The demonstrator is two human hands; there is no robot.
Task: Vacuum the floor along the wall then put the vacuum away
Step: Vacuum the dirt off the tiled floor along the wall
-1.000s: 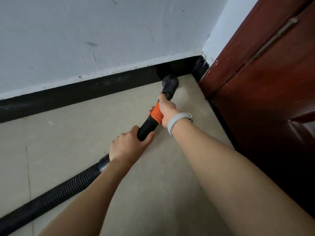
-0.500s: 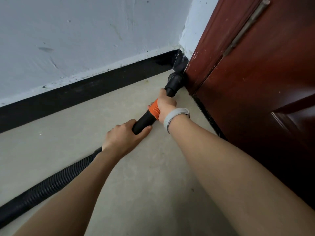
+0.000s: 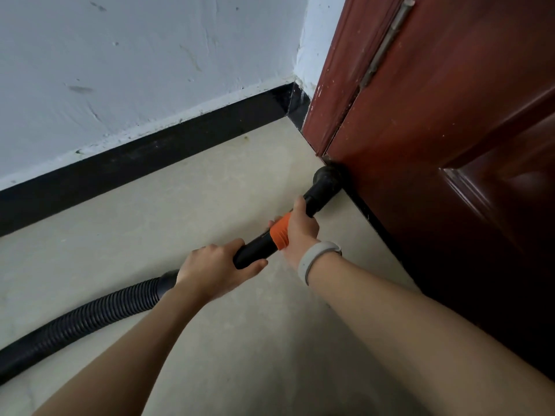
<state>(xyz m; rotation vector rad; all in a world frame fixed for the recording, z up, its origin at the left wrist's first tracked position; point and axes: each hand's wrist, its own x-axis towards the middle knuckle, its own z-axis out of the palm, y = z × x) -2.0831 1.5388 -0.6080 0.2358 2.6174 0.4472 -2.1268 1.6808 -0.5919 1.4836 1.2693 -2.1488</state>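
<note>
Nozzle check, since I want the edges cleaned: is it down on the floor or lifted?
Down: nozzle meets the floor at the door's foot.

Hose point(image 3: 90, 318) cut off at left edge; nozzle point(image 3: 326, 178) mouth hidden.

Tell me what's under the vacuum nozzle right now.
The nozzle sits on the beige floor against the foot of the red door. Its mouth faces down, so any dust beneath is hidden.

You see a scuffed white wall point(image 3: 144, 55) upper left, black baseboard point(image 3: 135, 160) below, beige floor point(image 3: 150, 223), red-brown door point(image 3: 450, 115) right.
</note>
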